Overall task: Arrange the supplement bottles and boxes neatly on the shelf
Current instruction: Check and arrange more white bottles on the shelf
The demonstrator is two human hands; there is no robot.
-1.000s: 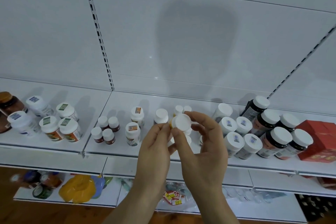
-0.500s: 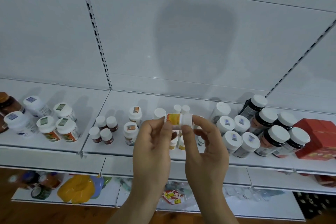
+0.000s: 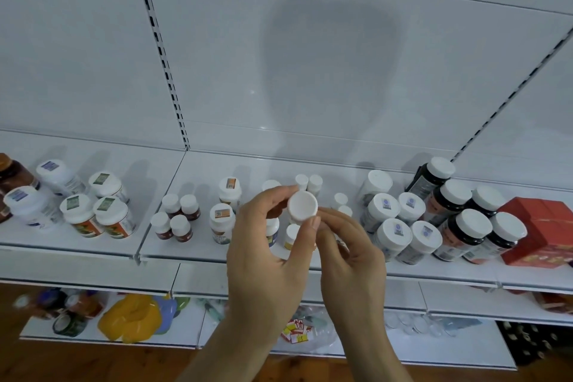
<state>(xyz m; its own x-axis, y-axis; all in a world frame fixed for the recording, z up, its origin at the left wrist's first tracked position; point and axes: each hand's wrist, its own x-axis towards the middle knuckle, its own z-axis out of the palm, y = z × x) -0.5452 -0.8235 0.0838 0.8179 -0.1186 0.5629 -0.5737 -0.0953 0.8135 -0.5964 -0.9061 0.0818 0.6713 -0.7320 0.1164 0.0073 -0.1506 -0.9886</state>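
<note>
Both hands are raised in front of the white shelf, above the middle of its front edge, and share one small white-capped bottle. Its round cap faces the camera; the body behind it is mostly hidden. The left hand pinches the bottle, with curled fingers on the cap's upper left and the thumb pressed against its lower right edge. The right hand sits just beside it, fingers curled and a fingertip touching the cap's lower right — whether it truly grips the bottle or only steadies it, I cannot tell.

On the shelf behind the hands, several small white-capped bottles stand near the back edge. Towards the left edge of that shelf panel stands a cluster of four little brown bottles, and beside them two white bottles with orange stickers on their caps. Right of the hands, a group of white bottles with blue cap stickers stands close together, then dark bottles with white caps, and a red box near the right end. On the neighbouring panel to the left stand bottles with green-stickered caps.

A lower shelf holds a yellow item that is blurred.
</note>
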